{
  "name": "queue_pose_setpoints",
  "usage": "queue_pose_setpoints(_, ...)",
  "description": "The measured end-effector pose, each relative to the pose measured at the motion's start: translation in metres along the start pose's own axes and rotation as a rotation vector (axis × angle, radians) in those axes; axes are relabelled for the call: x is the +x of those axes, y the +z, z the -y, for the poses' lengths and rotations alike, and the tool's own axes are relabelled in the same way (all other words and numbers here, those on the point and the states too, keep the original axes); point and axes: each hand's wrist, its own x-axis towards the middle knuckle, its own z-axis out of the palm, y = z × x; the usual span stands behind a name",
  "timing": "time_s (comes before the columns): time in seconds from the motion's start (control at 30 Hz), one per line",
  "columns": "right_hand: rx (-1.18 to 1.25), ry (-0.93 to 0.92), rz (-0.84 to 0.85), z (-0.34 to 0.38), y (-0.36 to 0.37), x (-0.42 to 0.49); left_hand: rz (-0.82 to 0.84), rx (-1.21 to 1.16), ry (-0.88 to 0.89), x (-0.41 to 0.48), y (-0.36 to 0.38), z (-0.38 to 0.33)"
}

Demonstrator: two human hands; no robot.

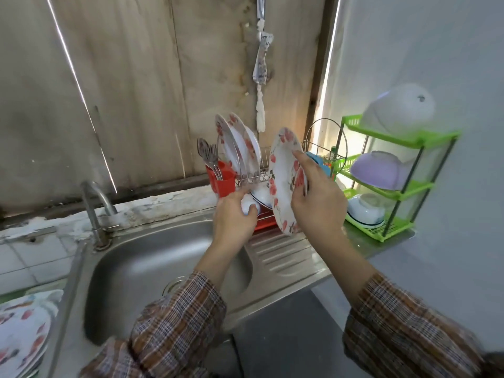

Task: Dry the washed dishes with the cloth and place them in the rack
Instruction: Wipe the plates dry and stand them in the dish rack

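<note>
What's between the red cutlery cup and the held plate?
Head view: the wire rack holding upright plates, and below them the left hand gripping a white bowl.

red-flowered white plate [283, 181], green shelf [403, 137], plaid sleeve [180, 317]

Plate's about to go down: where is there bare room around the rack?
Bare: the ribbed drainboard between sink basin and green shelf, and the basin itself. Crowded: the rack's left end with standing plates and cutlery holder; every shelf tier is occupied.
</note>
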Motion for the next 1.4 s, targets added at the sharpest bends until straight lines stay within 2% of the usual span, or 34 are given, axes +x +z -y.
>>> queue_pose_setpoints(0.23,-0.046,-0.143,-0.151,-0.011,0.038,0.065,-0.061,0.270,0.176,0.075,0.011,-0.007)
queue_pose_setpoints(0.43,-0.067,-0.208,-0.177,-0.024,0.072,0.107,-0.091,0.202,0.226,0.134,0.014,-0.007)
queue_pose_setpoints(0.6,-0.063,-0.262,-0.215,-0.031,0.096,0.132,-0.105,0.327,0.266,0.167,0.016,-0.004)
queue_pose_setpoints(0.9,-0.015,-0.339,-0.184,-0.044,0.138,0.159,-0.183,0.558,0.458,0.198,0.026,0.020)
queue_pose_setpoints(1.13,0.029,-0.329,-0.119,-0.051,0.164,0.166,-0.187,0.624,0.506,0.204,0.028,0.036)
queue_pose_setpoints(1.4,0.082,-0.380,-0.158,-0.063,0.194,0.165,-0.208,0.723,0.563,0.208,0.027,0.042)
